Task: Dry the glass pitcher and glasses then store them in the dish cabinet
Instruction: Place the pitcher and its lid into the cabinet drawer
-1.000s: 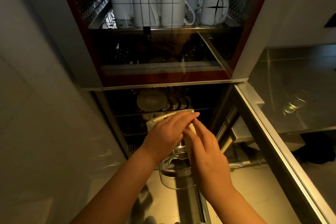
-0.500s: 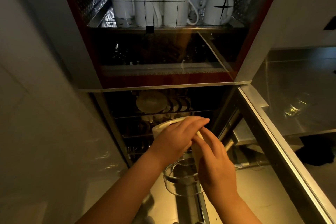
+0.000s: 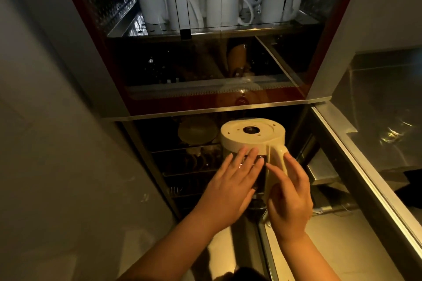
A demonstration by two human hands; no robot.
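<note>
A person's two bare hands hold a glass pitcher (image 3: pixel 253 143) upside down at the centre of the frame, in front of the open lower compartment of a dish cabinet (image 3: pixel 114 75). The pitcher's cream base faces up, a dark round fitting at its middle, and its cream handle runs down the right side. The left hand (image 3: pixel 230 187) lies flat against the glass body, fingers spread and extended; its grip is wide, pressing rather than wrapping. The right hand (image 3: pixel 288 194) cups the handle side, fingers loosely curved around the handle and touching the glass; its grip is partly closed on the pitcher. The clear body is largely hidden behind both hands.

In the upper part of the frame, behind the cabinet's glass door, white mugs (image 3: pixel 219 2) stand in rows on a metal shelf. Below, in the lower compartment just behind the pitcher, a pale round plate (image 3: pixel 196 132) stands on a wire rack, with dark dishes beneath it, too dim to identify. At the right edge of the frame, a steel worktop (image 3: pixel 374 102) carries clear glasses (image 3: pixel 394 133), well apart from the hands. The scene is dimly lit.
</note>
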